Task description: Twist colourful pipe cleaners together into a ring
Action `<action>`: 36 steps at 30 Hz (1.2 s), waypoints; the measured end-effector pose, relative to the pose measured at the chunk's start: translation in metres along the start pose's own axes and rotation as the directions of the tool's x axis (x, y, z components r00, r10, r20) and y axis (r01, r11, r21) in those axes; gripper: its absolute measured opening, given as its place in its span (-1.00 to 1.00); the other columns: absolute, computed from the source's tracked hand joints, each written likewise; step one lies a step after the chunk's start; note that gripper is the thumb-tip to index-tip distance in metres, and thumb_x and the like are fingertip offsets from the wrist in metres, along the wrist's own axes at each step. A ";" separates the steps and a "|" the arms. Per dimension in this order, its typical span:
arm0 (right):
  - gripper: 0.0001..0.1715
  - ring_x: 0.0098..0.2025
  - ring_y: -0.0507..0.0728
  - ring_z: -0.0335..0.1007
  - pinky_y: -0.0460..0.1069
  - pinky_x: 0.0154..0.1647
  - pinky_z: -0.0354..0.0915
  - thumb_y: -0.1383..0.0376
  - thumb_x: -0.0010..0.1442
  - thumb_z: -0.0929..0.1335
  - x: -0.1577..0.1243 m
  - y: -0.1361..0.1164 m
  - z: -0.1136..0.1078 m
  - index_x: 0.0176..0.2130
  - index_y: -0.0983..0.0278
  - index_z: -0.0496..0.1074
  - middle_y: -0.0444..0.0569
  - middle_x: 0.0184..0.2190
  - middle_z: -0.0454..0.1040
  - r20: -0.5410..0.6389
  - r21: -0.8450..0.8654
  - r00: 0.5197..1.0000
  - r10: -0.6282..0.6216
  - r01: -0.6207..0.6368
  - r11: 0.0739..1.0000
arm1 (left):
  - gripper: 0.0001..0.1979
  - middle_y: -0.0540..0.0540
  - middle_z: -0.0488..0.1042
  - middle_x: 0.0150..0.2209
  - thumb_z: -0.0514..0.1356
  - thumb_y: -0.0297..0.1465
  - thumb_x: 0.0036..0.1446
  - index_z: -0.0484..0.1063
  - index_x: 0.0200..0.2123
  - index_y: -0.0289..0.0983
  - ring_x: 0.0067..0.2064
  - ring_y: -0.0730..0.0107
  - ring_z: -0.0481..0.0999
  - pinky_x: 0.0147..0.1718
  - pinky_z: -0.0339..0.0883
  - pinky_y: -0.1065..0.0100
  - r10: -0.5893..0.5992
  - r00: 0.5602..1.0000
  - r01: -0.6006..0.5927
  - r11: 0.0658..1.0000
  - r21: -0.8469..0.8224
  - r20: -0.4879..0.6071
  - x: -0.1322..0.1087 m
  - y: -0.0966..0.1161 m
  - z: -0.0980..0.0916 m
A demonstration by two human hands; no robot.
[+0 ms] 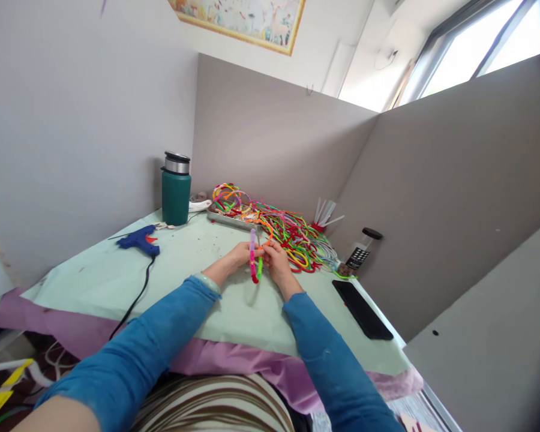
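Above the middle of the table, both my hands are closed on a curved band of fuzzy pipe cleaner (pixel 252 259), coloured purple, pink, red, green and orange. My left hand (pixel 240 255) pinches it from the left, near the top of its green part. From the right, my right hand (pixel 276 259) pinches it where the orange stretch begins. The lower curve hangs below my fingers, and my fingertips partly hide the join. Just behind my hands lies a large heap of multicoloured pipe cleaners (pixel 292 234).
A metal tray (pixel 234 222) holds more coloured pieces. To the left are a green bottle (pixel 176 195) and a blue glue gun (pixel 138 240) with a black cord. On the right lie a black phone (pixel 362 309) and a tilted clear jar (pixel 359 255). Grey partitions (pixel 279 132) surround the table.
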State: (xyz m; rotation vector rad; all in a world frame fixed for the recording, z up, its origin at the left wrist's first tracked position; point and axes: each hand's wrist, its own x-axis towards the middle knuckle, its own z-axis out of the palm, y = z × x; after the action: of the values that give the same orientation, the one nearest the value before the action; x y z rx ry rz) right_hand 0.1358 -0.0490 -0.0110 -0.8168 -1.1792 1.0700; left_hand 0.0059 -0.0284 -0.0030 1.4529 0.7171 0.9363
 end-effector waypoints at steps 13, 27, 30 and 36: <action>-0.78 -0.65 -0.07 0.04 -0.13 -0.67 -0.04 0.21 -0.11 0.40 0.003 -0.003 -0.007 -0.49 0.27 0.30 -0.22 -0.65 0.23 0.007 0.123 0.998 0.064 -0.064 0.990 | -0.63 0.06 0.26 -0.60 0.27 -0.15 -0.12 0.38 -0.41 -0.36 -0.67 0.69 0.12 -0.68 -0.05 0.51 0.026 0.998 -0.020 0.996 -0.092 0.062 0.001 0.003 -0.004; -0.65 -0.67 -0.10 -0.01 -0.13 -0.65 -0.08 0.12 -0.19 0.46 0.001 -0.013 -0.021 -0.52 0.30 0.32 -0.24 -0.70 0.19 0.112 -0.105 0.980 0.164 -0.152 0.983 | -0.71 0.10 0.17 -0.61 0.26 -0.22 -0.11 0.32 -0.47 -0.33 -0.70 0.72 -0.08 -0.71 -0.29 0.48 -0.168 0.965 0.174 0.985 -0.011 0.203 -0.006 0.017 -0.011; -0.62 -0.67 -0.09 0.00 -0.13 -0.65 -0.05 0.10 -0.20 0.46 0.001 -0.012 -0.024 -0.52 0.31 0.32 -0.24 -0.70 0.20 0.102 -0.195 0.979 0.177 -0.154 0.968 | -0.72 0.10 0.17 -0.63 0.26 -0.22 -0.12 0.35 -0.45 -0.32 -0.72 0.72 -0.12 -0.71 -0.33 0.46 -0.217 0.944 0.215 0.976 0.034 0.249 -0.005 0.016 -0.014; -0.59 -0.66 -0.08 0.00 -0.13 -0.66 -0.07 0.02 -0.10 0.40 -0.001 -0.014 -0.029 -0.55 0.30 0.30 -0.21 -0.69 0.24 0.111 -0.331 0.981 0.161 -0.117 0.936 | -0.69 0.09 0.19 -0.65 0.27 -0.21 -0.15 0.41 -0.39 -0.33 -0.72 0.68 -0.06 -0.72 -0.27 0.46 -0.307 0.921 0.285 0.950 0.125 0.238 -0.005 0.014 -0.015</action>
State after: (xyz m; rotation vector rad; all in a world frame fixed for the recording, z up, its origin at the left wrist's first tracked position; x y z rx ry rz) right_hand 0.1673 -0.0533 -0.0051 -1.1097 -1.4549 1.0757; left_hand -0.0102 -0.0266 0.0094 1.4585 0.7673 0.4787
